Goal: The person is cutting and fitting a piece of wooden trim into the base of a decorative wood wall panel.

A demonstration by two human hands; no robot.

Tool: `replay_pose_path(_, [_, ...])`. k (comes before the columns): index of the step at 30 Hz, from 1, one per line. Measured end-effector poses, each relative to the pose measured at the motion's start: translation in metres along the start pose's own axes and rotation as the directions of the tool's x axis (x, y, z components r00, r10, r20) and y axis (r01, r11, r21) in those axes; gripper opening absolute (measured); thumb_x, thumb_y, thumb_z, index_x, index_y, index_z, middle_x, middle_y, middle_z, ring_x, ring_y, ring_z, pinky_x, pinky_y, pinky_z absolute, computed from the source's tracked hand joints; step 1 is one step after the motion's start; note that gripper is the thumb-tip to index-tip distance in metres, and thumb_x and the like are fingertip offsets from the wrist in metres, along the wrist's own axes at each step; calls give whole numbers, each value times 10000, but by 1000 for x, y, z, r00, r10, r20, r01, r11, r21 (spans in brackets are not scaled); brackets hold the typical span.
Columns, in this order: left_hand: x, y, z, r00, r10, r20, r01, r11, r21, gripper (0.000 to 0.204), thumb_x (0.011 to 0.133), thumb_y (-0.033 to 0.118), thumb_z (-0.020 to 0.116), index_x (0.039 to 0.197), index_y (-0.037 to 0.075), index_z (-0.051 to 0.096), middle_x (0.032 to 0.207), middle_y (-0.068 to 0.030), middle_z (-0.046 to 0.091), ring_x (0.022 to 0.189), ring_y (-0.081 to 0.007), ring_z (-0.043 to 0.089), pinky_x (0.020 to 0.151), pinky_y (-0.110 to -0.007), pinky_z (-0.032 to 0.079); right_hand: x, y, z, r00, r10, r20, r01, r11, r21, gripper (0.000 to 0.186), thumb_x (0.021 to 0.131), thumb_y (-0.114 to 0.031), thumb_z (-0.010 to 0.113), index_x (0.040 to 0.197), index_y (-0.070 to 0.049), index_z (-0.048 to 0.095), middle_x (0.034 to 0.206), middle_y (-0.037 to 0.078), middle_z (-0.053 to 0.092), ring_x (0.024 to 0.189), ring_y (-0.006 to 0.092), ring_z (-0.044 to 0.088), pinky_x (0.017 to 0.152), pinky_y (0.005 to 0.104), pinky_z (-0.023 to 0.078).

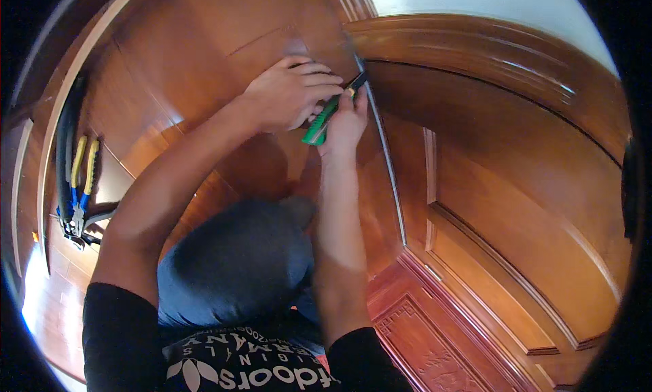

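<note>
Right hand: this hand is closed around the green utility knife, thumb and fingers up near its dark front end.
Knife: lies slantwise within the grip, its green rear sticking out to the left and its dark tip pointing up and right, at the pale strip.
Right forearm: runs almost straight up to the grip.
Left hand: this hand is just left of the grip, back upward, fingers stretched toward the knife; whether they press on it I cannot tell.
Left forearm: slants in from lower left, elbow bent outward.
Knee: the blue-clad knee is below and left of the grip.
Panelling: the wooden panelling stands to its right.
Pliers: the yellow-and-blue pliers lie well apart to its left.
</note>
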State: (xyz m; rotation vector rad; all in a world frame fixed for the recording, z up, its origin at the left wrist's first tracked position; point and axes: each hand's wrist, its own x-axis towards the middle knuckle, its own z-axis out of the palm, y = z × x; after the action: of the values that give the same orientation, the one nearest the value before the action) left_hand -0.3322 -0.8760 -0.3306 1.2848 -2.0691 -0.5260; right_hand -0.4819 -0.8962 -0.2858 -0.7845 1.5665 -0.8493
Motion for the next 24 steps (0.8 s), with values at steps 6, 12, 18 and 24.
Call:
replay_pose_path(6, [-5, -4, 2, 1000, -16, -22, 14, 998, -56, 563, 878, 224, 673, 1418, 92, 588, 1428, -54, 626, 1381, -210, 522, 1204, -433, 331, 6, -6, 13, 1000, 0, -11, 0, 1000, -19, 628, 1065, -129, 482, 1633, -38, 229, 975, 124, 668, 587, 170, 640, 463, 328, 538])
replay_pose_path(12, [1, 1, 0, 1000, -19, -24, 17, 994, -106, 565, 857, 184, 654, 1405, 64, 585, 1408, -113, 628, 1380, -244, 523, 1201, -459, 333, 31, 7, 0, 978, -206, 31, 208, 967, -147, 610, 1046, -87, 486, 1608, 25, 276, 1208, 168, 654, 848, 175, 673, 652, 319, 587])
replay_pose_path(18, [-6, -6, 2, 999, -32, 27, 34, 997, -70, 593, 828, 195, 643, 1402, 64, 581, 1418, -114, 618, 1357, -267, 541, 1192, -459, 349, 3, -11, 22, 999, 39, -26, -41, 994, -105, 580, 1043, -62, 491, 1590, 37, 321, 1374, 182, 605, 1128, 226, 641, 922, 339, 543])
replay_pose_path(24, [-5, -6, 1, 1000, -17, 20, 18, 997, -77, 622, 788, 183, 601, 1396, 56, 584, 1390, -125, 633, 1342, -281, 554, 1187, -455, 364, 8, -1, 23, 992, -102, -69, 102, 995, 10, 469, 1071, -73, 447, 1529, 11, 391, 1101, 94, 626, 927, 175, 651, 757, 323, 554])
